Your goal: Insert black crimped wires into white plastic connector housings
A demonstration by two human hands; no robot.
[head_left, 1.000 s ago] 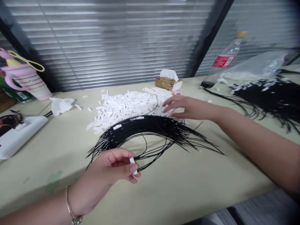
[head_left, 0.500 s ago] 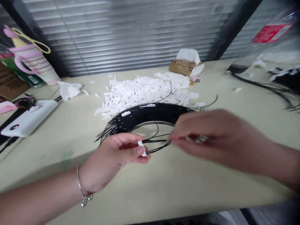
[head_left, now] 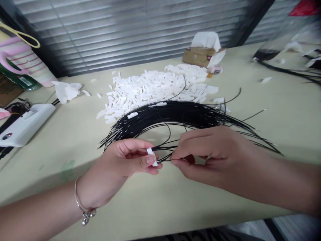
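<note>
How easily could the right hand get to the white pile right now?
Probably yes, once it lets go: the right hand pinches a black wire next to the left hand and its white piece. The white pile lies uncovered beyond the wire bundle, nothing standing between.

The right hand [head_left: 213, 154] has been drawn back from the pile [head_left: 155, 88] of white pieces, where it lay a second ago. It is now closed in a pinch on a black wire [head_left: 166, 157], just beside the white piece [head_left: 152, 156] held in the left hand [head_left: 122, 167]. The two hands have thus been brought almost together, and the view has been turned left and down, so that the bottle [head_left: 288, 36] is cut off at the upper right corner.
</note>
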